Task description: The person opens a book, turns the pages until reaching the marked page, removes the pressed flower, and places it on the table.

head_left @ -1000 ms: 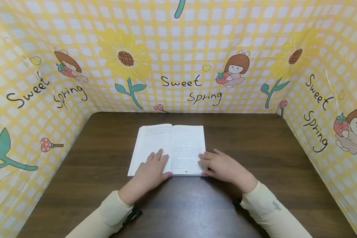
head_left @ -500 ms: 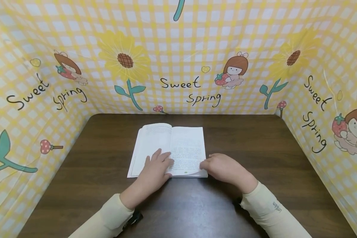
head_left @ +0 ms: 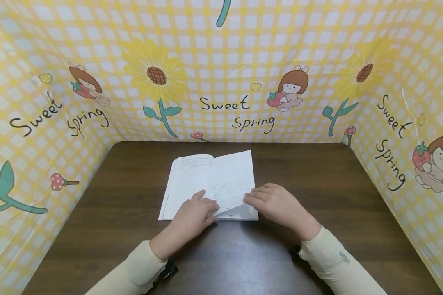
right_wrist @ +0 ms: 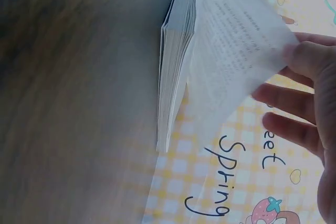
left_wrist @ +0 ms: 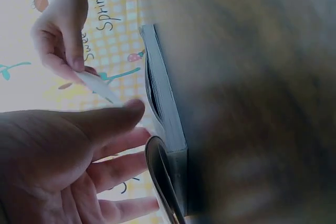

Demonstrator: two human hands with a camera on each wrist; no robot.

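Note:
An open book (head_left: 192,180) lies on the dark wooden table. My right hand (head_left: 278,205) pinches the lower outer corner of a right-hand page (head_left: 232,176) between thumb and fingers, and that page stands lifted off the stack. In the right wrist view the raised page (right_wrist: 241,51) shows printed text, with the thumb on its corner. My left hand (head_left: 192,213) rests on the book near the spine at its lower edge. Its fingers look extended in the left wrist view, where the fingertips touch the left-hand pages (left_wrist: 160,171).
The table (head_left: 317,176) extends around the book on all sides. Yellow-checked cloth (head_left: 221,61) with flower and girl prints stands along the back and both sides. A black wrist strap (head_left: 166,272) shows under the left sleeve.
My right hand has gone from resting at the page edge to gripping its corner and raising it up and leftward. My left hand has shifted slightly right toward the spine.

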